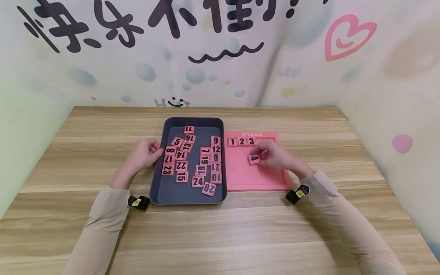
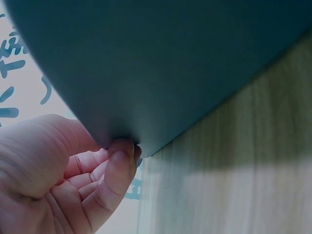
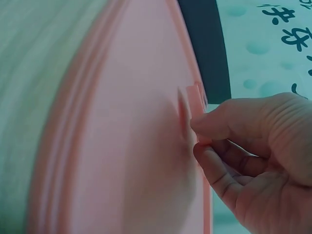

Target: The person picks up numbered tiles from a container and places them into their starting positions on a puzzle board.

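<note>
My right hand point(image 1: 276, 156) pinches a pink square tile point(image 1: 254, 159) marked 4 between thumb and fingertips, over the pink board point(image 1: 240, 179). In the right wrist view, the tile point(image 3: 195, 100) is tilted close above the board's surface. Tiles 1 point(image 1: 232, 141), 2 point(image 1: 241, 141) and 3 point(image 1: 251, 141) stand in a row along the board's top edge. At the left side of the dark grey tray point(image 1: 182, 194), my left hand point(image 1: 142, 152) holds the rim; in the left wrist view, thumb and curled forefinger meet at the tray's edge point(image 2: 161, 87).
Several loose number tiles lie in the tray at mixed angles, among them 24 point(image 1: 198, 181), 20 point(image 1: 208, 189) and 5 point(image 1: 177, 142). Tray and board sit side by side on a wooden table point(image 1: 220, 236). A printed wall covering point(image 1: 220, 84) rises behind the table.
</note>
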{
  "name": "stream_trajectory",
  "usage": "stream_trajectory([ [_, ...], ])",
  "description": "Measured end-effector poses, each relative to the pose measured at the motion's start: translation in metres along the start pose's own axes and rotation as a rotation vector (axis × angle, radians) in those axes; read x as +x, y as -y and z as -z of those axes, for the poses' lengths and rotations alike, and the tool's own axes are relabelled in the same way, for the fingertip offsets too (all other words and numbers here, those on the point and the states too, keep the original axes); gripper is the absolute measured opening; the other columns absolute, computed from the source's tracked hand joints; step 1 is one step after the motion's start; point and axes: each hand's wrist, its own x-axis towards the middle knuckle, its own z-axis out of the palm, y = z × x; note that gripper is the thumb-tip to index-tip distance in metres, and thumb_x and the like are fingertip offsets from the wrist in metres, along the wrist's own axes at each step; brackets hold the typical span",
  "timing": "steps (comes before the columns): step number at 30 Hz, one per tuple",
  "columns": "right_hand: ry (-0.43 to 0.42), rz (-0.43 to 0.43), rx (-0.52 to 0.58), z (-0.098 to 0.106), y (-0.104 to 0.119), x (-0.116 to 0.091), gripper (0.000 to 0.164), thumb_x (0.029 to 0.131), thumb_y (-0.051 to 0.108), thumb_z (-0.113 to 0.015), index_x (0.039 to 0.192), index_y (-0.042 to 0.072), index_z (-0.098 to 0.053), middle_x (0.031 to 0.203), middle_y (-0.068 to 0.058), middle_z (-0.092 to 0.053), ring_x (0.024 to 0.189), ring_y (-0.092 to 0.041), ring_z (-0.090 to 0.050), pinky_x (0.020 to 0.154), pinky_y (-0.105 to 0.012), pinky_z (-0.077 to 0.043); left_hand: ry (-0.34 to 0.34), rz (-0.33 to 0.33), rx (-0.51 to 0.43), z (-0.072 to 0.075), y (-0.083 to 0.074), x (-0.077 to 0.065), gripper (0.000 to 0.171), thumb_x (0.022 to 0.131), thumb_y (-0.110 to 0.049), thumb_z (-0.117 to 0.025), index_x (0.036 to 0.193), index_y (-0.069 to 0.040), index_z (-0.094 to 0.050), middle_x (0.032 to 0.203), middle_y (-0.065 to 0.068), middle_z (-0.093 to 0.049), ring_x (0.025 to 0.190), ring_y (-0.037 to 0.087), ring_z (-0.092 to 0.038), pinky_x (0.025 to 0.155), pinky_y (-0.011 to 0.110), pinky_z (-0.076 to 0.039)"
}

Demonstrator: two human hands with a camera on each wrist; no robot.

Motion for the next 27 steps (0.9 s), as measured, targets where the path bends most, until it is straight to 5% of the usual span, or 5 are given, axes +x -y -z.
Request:
stream_trajectory([
  [16, 0.018, 0.088, -0.074, -0.0018, -0.004, -0.0025, 0.036, 0.069, -0.014, -0.067, 0.103, -0.004, -0.063, 0.097, -0.012, -0.062, 0.086, -0.024, -0.057, 0.075, -0.037, -0.049, -0.013, -0.014, 0.007, -0.0009, 0.0005, -0.0004, 0.011, 0.086, 0.0, -0.059, 0.078, 0.005, -0.055, 0.069, 0.014, -0.058, 0.052, 0.015, -0.053, 0.043, 0.023, -0.045],
  [23, -0.078, -0.041, -0.128, -0.0076, 0.0006, -0.0021, 0.035, 0.072, 0.013, -0.081, 0.095, -0.002, -0.059, 0.088, -0.009, -0.06, 0.083, -0.022, -0.056, 0.077, -0.036, -0.049, -0.018, -0.025, -0.003, -0.0012, 0.0011, -0.0005, 0.01, 0.086, 0.001, -0.059, 0.077, 0.005, -0.055, 0.068, 0.014, -0.059, 0.05, 0.014, -0.052, 0.043, 0.023, -0.045],
  [27, -0.075, -0.103, -0.132, -0.0089, 0.0053, -0.0012, 0.03, 0.072, 0.008, -0.079, 0.091, -0.002, -0.059, 0.083, -0.009, -0.06, 0.077, -0.02, -0.058, 0.072, -0.033, -0.051, -0.013, -0.022, -0.012, -0.0005, 0.0002, -0.0009, 0.01, 0.086, 0.001, -0.059, 0.077, 0.006, -0.055, 0.069, 0.015, -0.059, 0.05, 0.013, -0.052, 0.042, 0.023, -0.045],
])
